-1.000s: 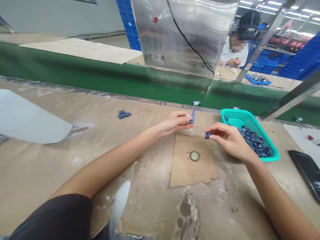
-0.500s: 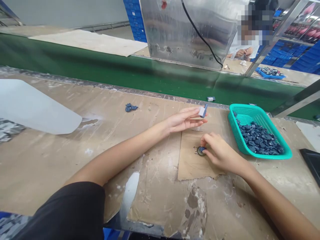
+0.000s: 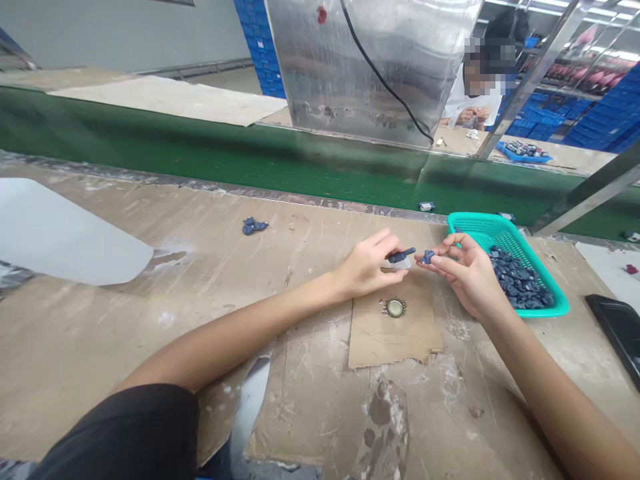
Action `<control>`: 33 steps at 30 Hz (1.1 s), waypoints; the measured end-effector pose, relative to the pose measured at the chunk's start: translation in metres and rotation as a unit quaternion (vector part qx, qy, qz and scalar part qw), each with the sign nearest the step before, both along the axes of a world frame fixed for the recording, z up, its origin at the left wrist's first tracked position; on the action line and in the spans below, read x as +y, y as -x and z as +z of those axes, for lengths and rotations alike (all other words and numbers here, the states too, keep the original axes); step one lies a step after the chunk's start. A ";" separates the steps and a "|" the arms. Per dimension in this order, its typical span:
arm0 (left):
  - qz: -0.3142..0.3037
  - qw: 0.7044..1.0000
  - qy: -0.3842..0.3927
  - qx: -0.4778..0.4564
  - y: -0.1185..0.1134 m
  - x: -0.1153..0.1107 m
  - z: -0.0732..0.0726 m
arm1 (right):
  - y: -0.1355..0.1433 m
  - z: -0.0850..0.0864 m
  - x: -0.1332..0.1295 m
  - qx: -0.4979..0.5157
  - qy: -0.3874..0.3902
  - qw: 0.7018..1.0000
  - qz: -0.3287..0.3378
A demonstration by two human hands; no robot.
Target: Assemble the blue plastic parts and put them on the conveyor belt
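Observation:
My left hand (image 3: 373,263) is closed on a small white block with a dark blue plastic part (image 3: 401,256) along its top. Facing it from the right, my right hand (image 3: 470,273) pinches a small dark blue piece (image 3: 427,257) between thumb and fingers. The two pieces are close together but apart. Below them, a small round metal-rimmed dish (image 3: 395,307) lies on a square of brown cardboard (image 3: 390,347). Behind my right hand stands a turquoise plastic basket (image 3: 561,308) holding many similar dark blue pieces (image 3: 523,280).
A small dark blue cluster (image 3: 255,226) lies on the bench left of my hands. White-and-blue blocks (image 3: 426,207) sit on the green conveyor belt (image 3: 325,177). A black tray (image 3: 615,333) is at right. Across the belt, a co-worker's hands (image 3: 475,117) work near a blue tray (image 3: 525,153).
My right hand has risen from the round dish with a dark blue piece and come up beside my left hand. My left hand has turned and closed further around its block.

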State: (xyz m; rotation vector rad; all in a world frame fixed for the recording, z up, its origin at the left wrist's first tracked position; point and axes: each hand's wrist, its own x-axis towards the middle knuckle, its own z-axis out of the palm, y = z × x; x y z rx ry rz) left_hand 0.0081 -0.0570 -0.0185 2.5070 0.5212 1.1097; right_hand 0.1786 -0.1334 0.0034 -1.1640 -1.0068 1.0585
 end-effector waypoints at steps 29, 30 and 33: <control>0.032 0.957 -0.284 -0.056 0.012 -0.024 0.059 | 0.022 0.037 -0.019 0.057 -0.091 0.990 0.096; 0.042 0.959 -0.272 -0.060 0.012 -0.023 0.058 | 0.017 0.040 -0.020 0.057 -0.080 0.987 0.124; 0.052 0.961 -0.263 -0.074 0.011 -0.021 0.052 | 0.003 0.041 -0.020 0.042 -0.015 0.980 0.193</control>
